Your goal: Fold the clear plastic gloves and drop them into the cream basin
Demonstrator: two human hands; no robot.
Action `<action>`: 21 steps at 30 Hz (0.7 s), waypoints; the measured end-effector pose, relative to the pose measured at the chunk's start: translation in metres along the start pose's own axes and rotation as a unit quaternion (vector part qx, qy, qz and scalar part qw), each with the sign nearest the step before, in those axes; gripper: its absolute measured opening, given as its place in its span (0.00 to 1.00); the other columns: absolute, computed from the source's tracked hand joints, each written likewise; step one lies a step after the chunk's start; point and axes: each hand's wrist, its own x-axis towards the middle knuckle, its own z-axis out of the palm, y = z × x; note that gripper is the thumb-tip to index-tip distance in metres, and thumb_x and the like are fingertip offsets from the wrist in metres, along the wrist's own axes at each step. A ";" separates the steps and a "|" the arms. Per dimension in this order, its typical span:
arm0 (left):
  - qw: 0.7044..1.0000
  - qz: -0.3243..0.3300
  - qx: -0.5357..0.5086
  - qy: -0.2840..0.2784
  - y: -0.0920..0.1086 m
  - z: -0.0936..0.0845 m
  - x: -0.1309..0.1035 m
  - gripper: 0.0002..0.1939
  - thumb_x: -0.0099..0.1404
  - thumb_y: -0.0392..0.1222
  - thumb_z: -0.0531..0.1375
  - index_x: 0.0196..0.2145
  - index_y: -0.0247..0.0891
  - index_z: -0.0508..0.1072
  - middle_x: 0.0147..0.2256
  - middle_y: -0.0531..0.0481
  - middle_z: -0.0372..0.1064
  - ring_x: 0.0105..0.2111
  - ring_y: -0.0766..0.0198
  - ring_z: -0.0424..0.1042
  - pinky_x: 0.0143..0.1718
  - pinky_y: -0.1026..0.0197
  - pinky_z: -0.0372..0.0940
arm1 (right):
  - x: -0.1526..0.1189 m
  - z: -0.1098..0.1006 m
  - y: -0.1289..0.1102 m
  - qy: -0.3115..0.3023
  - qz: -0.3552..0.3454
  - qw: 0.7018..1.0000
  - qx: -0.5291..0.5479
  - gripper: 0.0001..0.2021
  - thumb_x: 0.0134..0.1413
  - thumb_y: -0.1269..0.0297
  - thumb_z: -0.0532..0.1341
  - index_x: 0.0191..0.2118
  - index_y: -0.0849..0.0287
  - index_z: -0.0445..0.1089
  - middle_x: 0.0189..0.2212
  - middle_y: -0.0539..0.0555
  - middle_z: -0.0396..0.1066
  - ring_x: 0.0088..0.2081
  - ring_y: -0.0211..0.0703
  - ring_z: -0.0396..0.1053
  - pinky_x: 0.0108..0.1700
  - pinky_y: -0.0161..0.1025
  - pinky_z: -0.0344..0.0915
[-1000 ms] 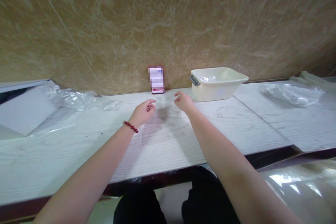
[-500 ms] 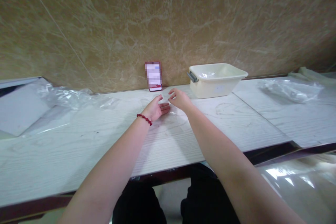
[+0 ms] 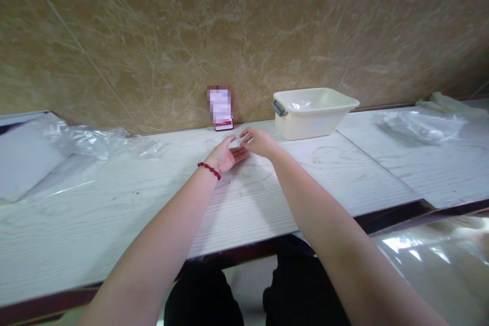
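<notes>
My left hand (image 3: 225, 157) is palm up over the white table, fingers stretched out and thumb apart, with a red bead bracelet (image 3: 209, 169) at its wrist. Curved over its fingertips is my right hand (image 3: 256, 142), its thumb and fingers slightly apart. A faint clear glint shows between the hands, too small to make out. Just behind them a phone (image 3: 221, 108) with a red edge leans upright on the wall, its screen blurred. To the right of my right hand stands a cream plastic bin (image 3: 311, 125) with a grey handle and clear plastic inside.
Crumpled clear plastic (image 3: 99, 141) lies at the left beside a white board or box (image 3: 28, 155). More clear plastic (image 3: 424, 125) and a pale cloth (image 3: 451, 104) are at the far right. A brown marbled wall closes off the back; the white table (image 3: 153, 224) has a dark front edge.
The view has shifted slightly. My right hand has come a little closer over my left fingers. The clear shine seen below the hands earlier has gone from there.
</notes>
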 end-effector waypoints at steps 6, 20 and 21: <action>0.989 0.089 0.107 0.053 -0.003 0.001 0.001 0.07 0.56 0.33 0.53 0.35 0.37 0.63 0.27 0.51 0.67 0.25 0.71 0.68 0.32 0.64 0.65 | 0.002 0.003 -0.002 -0.067 0.026 0.993 0.089 0.11 0.47 0.72 0.51 0.39 0.57 0.62 0.28 0.48 0.69 0.26 0.31 0.66 0.29 0.30 0.62; 0.721 0.200 0.630 0.208 -0.004 -0.024 0.009 0.13 0.48 0.34 0.54 0.33 0.35 0.72 0.34 0.47 0.71 0.35 0.61 0.68 0.40 0.61 0.60 | -0.003 -0.021 0.000 -0.179 0.020 0.956 -0.231 0.14 0.43 0.63 0.56 0.40 0.53 0.68 0.35 0.50 0.69 0.34 0.37 0.65 0.35 0.30 0.58; 0.702 0.205 0.650 0.206 -0.004 -0.023 0.008 0.13 0.49 0.34 0.54 0.34 0.35 0.72 0.35 0.47 0.71 0.37 0.61 0.68 0.41 0.61 0.60 | -0.003 -0.021 -0.001 -0.186 0.020 0.954 -0.234 0.15 0.43 0.62 0.56 0.41 0.53 0.68 0.36 0.50 0.69 0.35 0.37 0.65 0.35 0.31 0.58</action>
